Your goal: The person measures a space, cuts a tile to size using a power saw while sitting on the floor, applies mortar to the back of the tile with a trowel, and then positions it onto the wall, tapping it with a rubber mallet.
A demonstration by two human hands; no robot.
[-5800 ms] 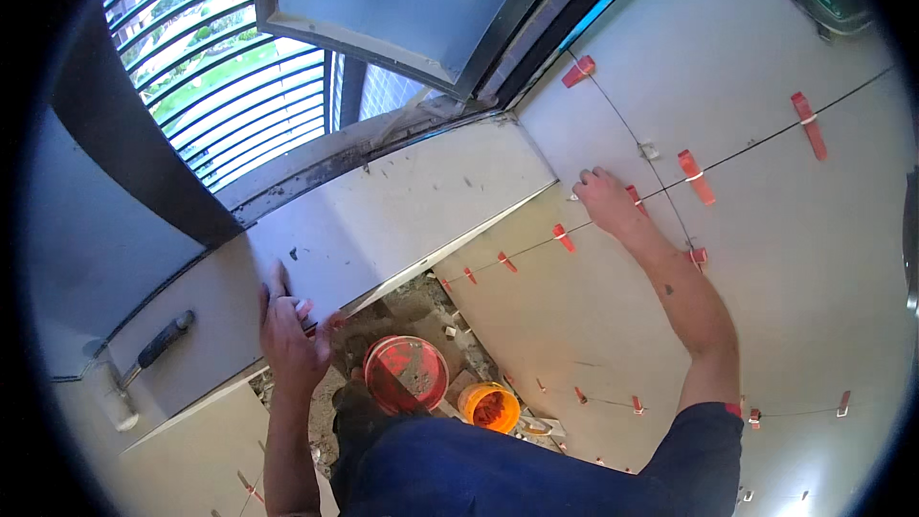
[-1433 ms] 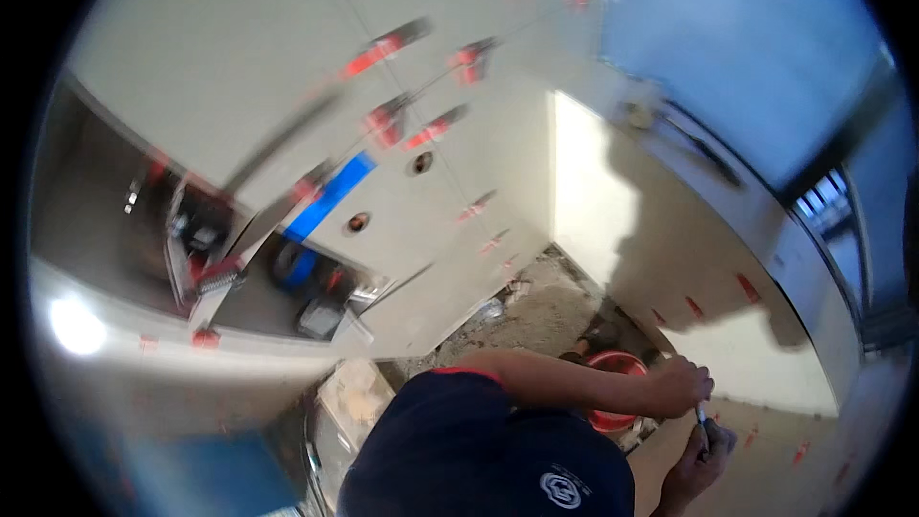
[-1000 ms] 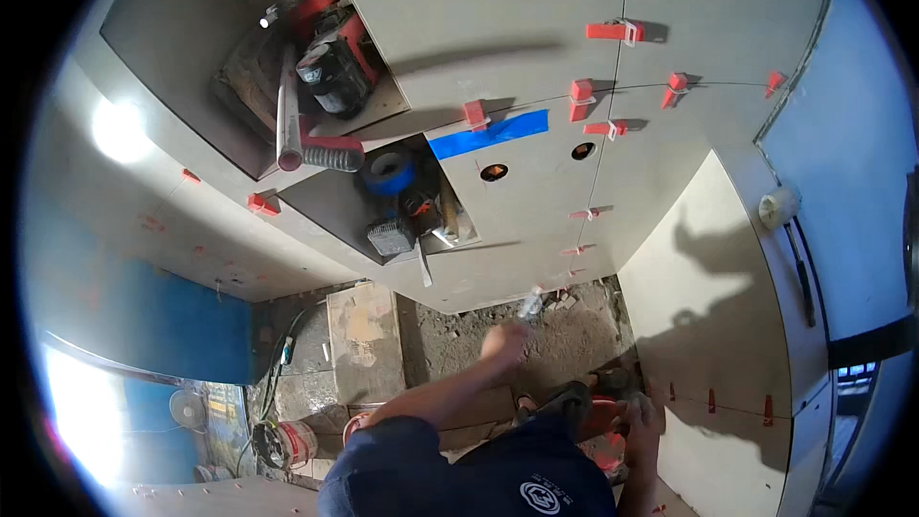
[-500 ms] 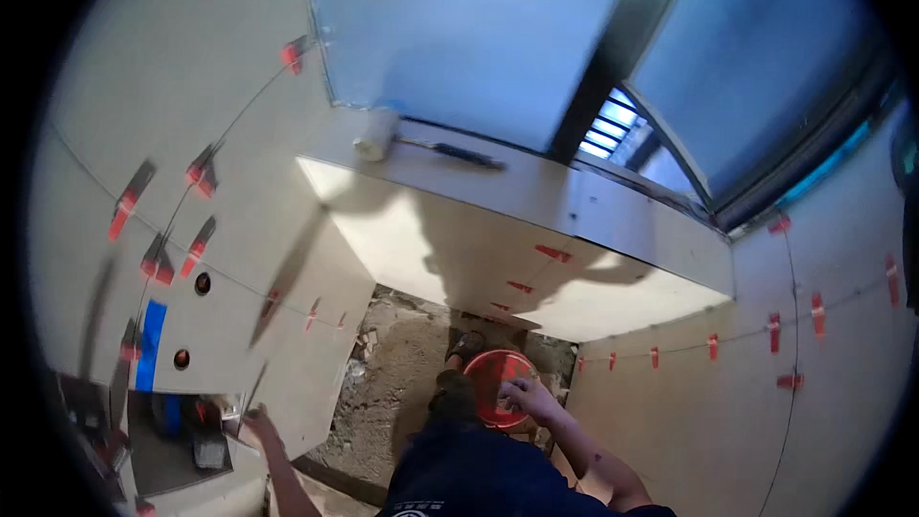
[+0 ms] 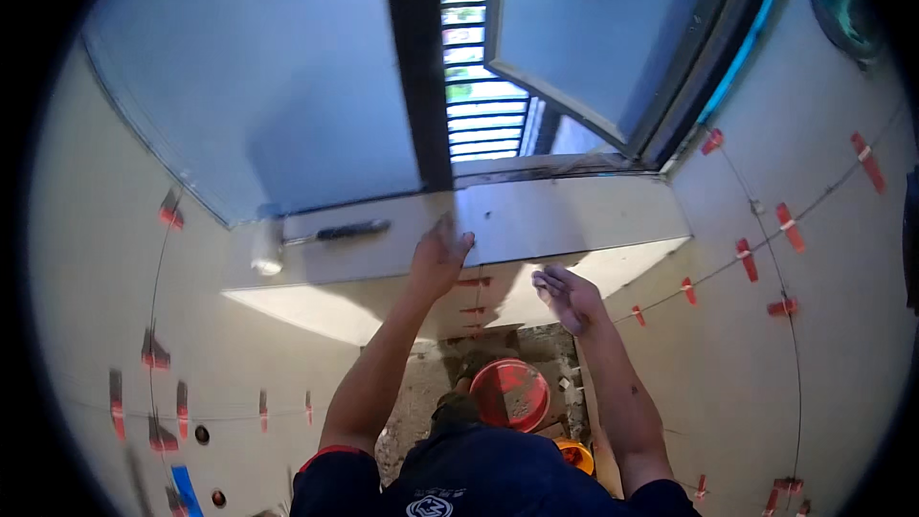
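Note:
My left hand (image 5: 442,257) reaches to the window ledge (image 5: 546,215) and rests at its front edge, beside a joint between two pale tiles. Its thumb stands apart from the fingers, and I see nothing held. My right hand (image 5: 567,299) hovers before the ledge's front face, its pale, dusty fingers bent and close together. Whatever they hold, if anything, is too small to make out. Red tile clips (image 5: 475,281) run down the joint below my left hand. Beneath both hands, a red bucket (image 5: 486,394) with grey material inside stands on the rough floor.
A white-headed mallet (image 5: 267,251) with a black handle lies on the ledge's left part. The window sash (image 5: 593,48) stands ajar over the ledge. More red clips (image 5: 746,259) stick out of the side walls. A yellow container (image 5: 577,458) sits beside the bucket.
My view has swung to the right. My left hand has left the wall opening at lower left for the ledge. My right hand has risen from over the bucket to the ledge's front.

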